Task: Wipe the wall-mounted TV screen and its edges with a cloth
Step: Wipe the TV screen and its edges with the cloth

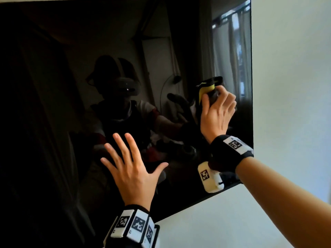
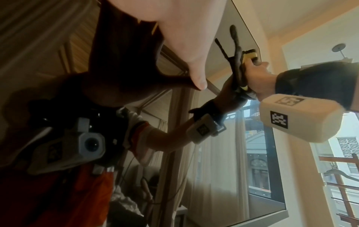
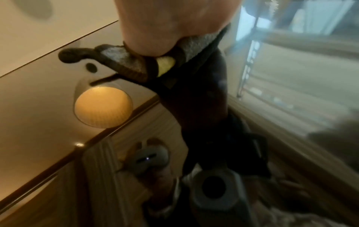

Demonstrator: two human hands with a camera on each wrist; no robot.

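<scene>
The dark TV screen (image 1: 53,86) fills most of the head view and mirrors the room. My right hand (image 1: 217,111) grips a bunched grey, black and yellow cloth (image 1: 206,91) and holds it against the screen near the right edge (image 1: 251,86). From the left wrist the same hand (image 2: 258,79) and cloth (image 2: 307,57) show near the TV's edge. The right wrist view has the cloth (image 3: 124,59) pressed to the glass under my palm. My left hand (image 1: 132,169) lies with spread straight fingers at the lower middle of the screen; whether it touches is unclear.
White wall (image 1: 290,86) lies right of the TV and below its bottom edge (image 1: 206,199). The screen (image 2: 258,161) reflects a window, curtains and a person wearing a headset. A ceiling lamp reflection (image 3: 103,106) glows in the glass.
</scene>
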